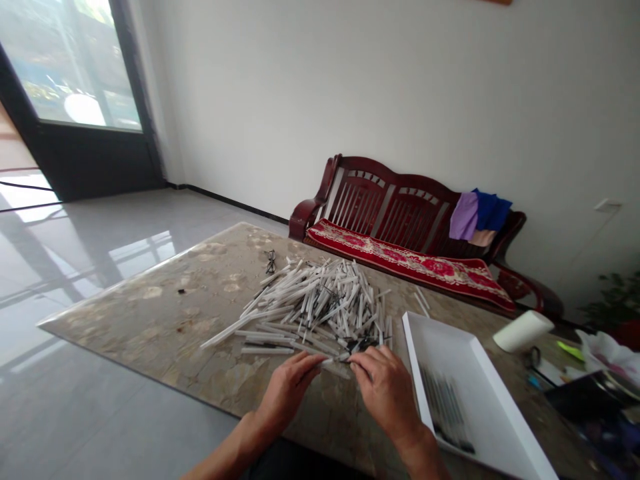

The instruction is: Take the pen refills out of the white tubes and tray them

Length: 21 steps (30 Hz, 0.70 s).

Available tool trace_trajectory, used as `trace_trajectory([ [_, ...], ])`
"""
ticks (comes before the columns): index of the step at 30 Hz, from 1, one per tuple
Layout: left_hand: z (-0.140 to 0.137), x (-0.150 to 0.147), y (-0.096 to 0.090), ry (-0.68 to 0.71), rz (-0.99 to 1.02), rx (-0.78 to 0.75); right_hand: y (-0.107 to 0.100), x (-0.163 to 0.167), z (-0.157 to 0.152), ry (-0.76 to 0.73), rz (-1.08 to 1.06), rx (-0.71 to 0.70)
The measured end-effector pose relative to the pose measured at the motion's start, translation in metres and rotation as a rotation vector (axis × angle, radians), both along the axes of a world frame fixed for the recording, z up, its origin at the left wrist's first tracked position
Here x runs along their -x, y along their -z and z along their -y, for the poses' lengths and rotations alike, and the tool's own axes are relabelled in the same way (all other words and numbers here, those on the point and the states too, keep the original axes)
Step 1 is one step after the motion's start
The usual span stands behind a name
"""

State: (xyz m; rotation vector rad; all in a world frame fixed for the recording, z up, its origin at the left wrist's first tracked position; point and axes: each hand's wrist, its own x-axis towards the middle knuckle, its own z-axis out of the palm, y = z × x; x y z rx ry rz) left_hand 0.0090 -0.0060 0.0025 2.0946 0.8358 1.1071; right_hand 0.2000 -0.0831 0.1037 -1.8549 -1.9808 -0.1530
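Note:
Near the front edge of the table, both my hands meet over the close side of a loose pile of thin whitish sticks (pixel 320 300), some with dark parts. My left hand (pixel 293 380) is closed in a pinch on one thin whitish stick (pixel 327 362). Closed too, my right hand (pixel 383 380) pinches at the dark end of what looks like the same piece; its fingers partly hide it. To the right, a white shallow box (pixel 487 400) holds a row of slim greyish sticks (pixel 445 403) with dark ends.
The pile lies on a patterned brown table (pixel 165 320). A small black tangled item (pixel 271 262) sits behind it. A white roll (pixel 523 331) and a dark container (pixel 575 397) stand at right. Beyond is a red wooden bench (pixel 395 207) with a floral cushion.

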Motion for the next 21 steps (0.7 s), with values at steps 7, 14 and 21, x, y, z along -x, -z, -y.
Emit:
trace_trajectory([
  [7, 0.018, 0.001, -0.002, 0.084, -0.239, -0.171, 0.008, 0.017, 0.018, -0.117, -0.01, -0.002],
  [14, 0.037, 0.004, 0.006, 0.174, -0.086, -0.01, 0.038, 0.019, 0.046, -0.242, -0.742, -0.104],
  [21, 0.016, 0.012, 0.004, 0.029, 0.251, 0.26, 0.068, -0.058, 0.003, 0.305, -0.792, -0.044],
])
